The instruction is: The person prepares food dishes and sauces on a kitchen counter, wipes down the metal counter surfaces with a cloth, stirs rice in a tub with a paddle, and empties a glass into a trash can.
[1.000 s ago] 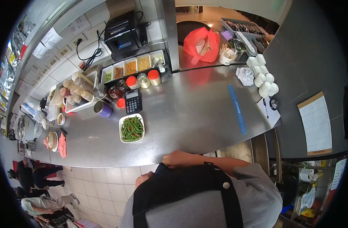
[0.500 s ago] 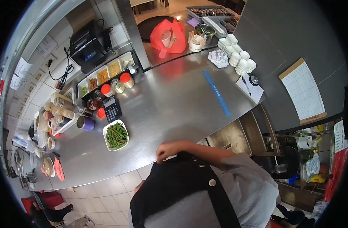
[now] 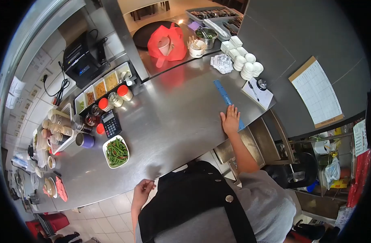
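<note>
The right hand lies flat, fingers spread, on the blue ruler, whose length runs away across the desk; the left hand hangs loosely curled, its grip empty.

Two hands show: the right hand at centre right, the left hand at lower centre. One plate of green beans sits left of centre, with one calculator just above it and one purple cup to its left. One blue ruler lies right of centre. Two red-lidded jars stand at upper left below one tray of four sauce compartments. One red bag sits at upper centre, one clipboard at far right
</note>
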Demonstrator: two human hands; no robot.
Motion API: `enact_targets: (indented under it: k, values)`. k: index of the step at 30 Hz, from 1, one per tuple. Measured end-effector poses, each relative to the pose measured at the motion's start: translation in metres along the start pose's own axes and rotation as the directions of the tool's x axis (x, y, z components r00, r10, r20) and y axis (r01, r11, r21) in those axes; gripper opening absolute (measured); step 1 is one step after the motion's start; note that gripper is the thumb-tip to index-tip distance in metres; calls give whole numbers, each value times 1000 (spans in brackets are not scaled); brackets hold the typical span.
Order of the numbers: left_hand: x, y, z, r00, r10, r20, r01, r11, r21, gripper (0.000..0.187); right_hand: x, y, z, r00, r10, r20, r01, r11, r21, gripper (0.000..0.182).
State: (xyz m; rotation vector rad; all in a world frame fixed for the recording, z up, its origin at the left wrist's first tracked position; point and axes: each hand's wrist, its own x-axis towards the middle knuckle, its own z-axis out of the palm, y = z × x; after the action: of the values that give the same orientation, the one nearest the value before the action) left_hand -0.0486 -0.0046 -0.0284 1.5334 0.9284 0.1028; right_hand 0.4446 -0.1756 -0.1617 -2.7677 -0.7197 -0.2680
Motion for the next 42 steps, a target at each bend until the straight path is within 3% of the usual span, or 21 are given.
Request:
enact_targets:
  k: [2,5,7,8,9,11,14,16,18,20,21,23,24,25,26,27,30,34,37,38,42]
  values:
    - [15,15,18,1000,0,-27,0,1000,-25,14,0,18,-11,1000,19,11,-19,1000,6,61]
    - [19,44,45,1000,-8,9,8,999,45,18,29,30,-29,986,57,-155,-44,995,87,49]
    - [13,52,51,988,-9,153,14,999,-35,18,44,26,-39,976,10,-216,22,989,145,42]
    - [10,50,51,974,-29,224,51,994,-92,18,50,16,-40,969,-37,-243,82,981,175,38]
    - [10,44,49,989,-38,141,58,988,-142,18,51,-2,-42,956,-87,-280,155,960,232,34]
    - [18,22,39,959,134,248,-135,991,-15,17,56,-39,-48,928,-199,-314,297,906,301,31]
    - [8,16,30,960,-7,281,-3,999,35,14,25,-119,-56,926,-322,-198,378,816,438,27]
    - [-8,11,34,977,23,212,-28,999,22,14,2,-171,-61,812,-577,-89,499,607,619,24]
    - [-17,3,40,985,57,165,-60,998,17,14,-22,-217,-46,732,-680,48,373,458,807,19]
    - [-29,-9,38,989,65,130,-71,996,48,14,-47,-260,-36,604,-796,-37,427,284,858,20]
    - [-37,-11,37,992,58,110,-63,997,44,14,-62,-274,-19,589,-807,-40,426,268,864,20]
    - [-50,-10,36,1000,27,-2,-27,998,48,14,-88,-301,16,383,-879,285,86,341,936,32]
    - [-53,-11,31,999,25,-26,-24,999,43,14,-96,-316,15,364,-890,275,92,329,940,32]
    - [-57,-13,26,999,5,-35,-4,999,36,15,-106,-333,14,292,-825,485,-259,420,870,40]
    - [-61,-16,20,999,-18,-43,19,999,27,15,-116,-348,13,143,-742,655,-565,482,670,50]
    - [-64,-20,11,997,-25,-66,26,999,20,15,-124,-360,14,122,-752,648,-559,488,671,50]
    - [-70,-40,-21,995,11,-101,-11,1000,-4,16,-144,-384,19,103,-734,671,-686,437,583,52]
    - [-84,-75,-82,996,57,-67,-61,996,-68,17,-165,-407,16,373,-649,664,-597,380,707,40]
    - [-102,-99,-147,999,47,-10,-48,996,-72,17,-167,-416,21,562,-566,604,-363,487,794,39]
    - [-107,-104,-169,999,17,51,-15,999,-36,17,-164,-416,17,581,-583,568,-260,528,809,39]
    - [-128,-126,-256,986,-64,153,62,998,13,18,-155,-409,9,631,-460,625,-176,700,692,37]
